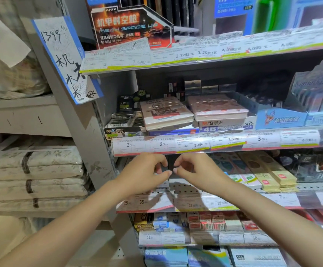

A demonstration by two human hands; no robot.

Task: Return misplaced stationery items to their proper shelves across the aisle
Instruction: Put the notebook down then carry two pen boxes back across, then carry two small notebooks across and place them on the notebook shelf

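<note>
Both hands reach into a gap in a shop shelf rack, under the shelf with the white price tags. The left hand and the right hand are close together, with their fingertips almost touching. The fingers of both hands are curled in. A small dark thing shows between and behind the fingers, but it is too hidden to tell what it is or whether either hand holds it.

On the shelf just above the hands lie 2 pink notebooks side by side, on top of flat boxes. A blue box stands to the right of them. On the same shelf as the hands, to the right, lie long yellow packs in a row. Under the hands the shelf floor is grey with small holes. The shelf below holds small boxes in red, white and blue.

A paper sign with black writing hangs tilted on the grey post at the left. Left of the post, folded cloth is stacked on another rack.
</note>
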